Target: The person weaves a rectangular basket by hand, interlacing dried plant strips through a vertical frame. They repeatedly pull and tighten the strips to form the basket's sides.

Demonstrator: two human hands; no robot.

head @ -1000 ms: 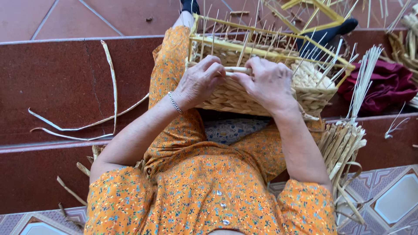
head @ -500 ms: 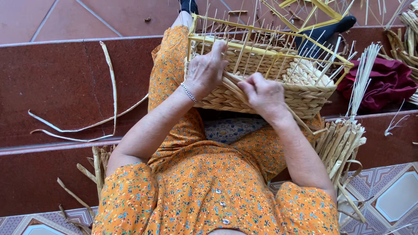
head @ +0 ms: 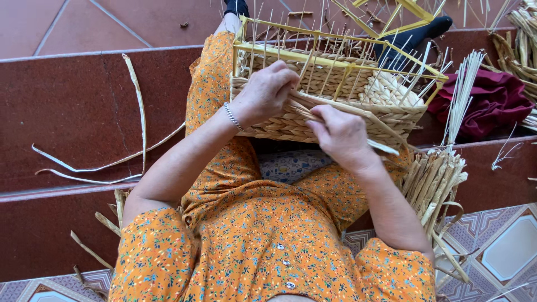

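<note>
The half-woven basket (head: 313, 120) sits on the person's lap, a rectangular frame of yellow rods (head: 335, 61) with braided straw walls climbing partway up and thin upright stakes (head: 330, 42) poking above the rim. It lies straight ahead of both hands, its long axis running from the left hand's side across to beyond the right.

Now the left hand (head: 267, 92): it presses on the near wall just below the top rod, fingers curled together over the weave, and it is the hand nearer the frame.

The right hand (head: 342, 136) sits lower and closer to the body, fingers pinched shut on the flat straw strand (head: 347, 112). That strand runs slantwise, from under the left hand's fingertips down past the right hand to a loose end (head: 386, 147) on its far side.

Beyond the right forearm leans a bundle of dried straw (head: 439, 182), and well off past the left arm loose pale strips (head: 134, 112) lie on the red step (head: 56, 100).
</note>
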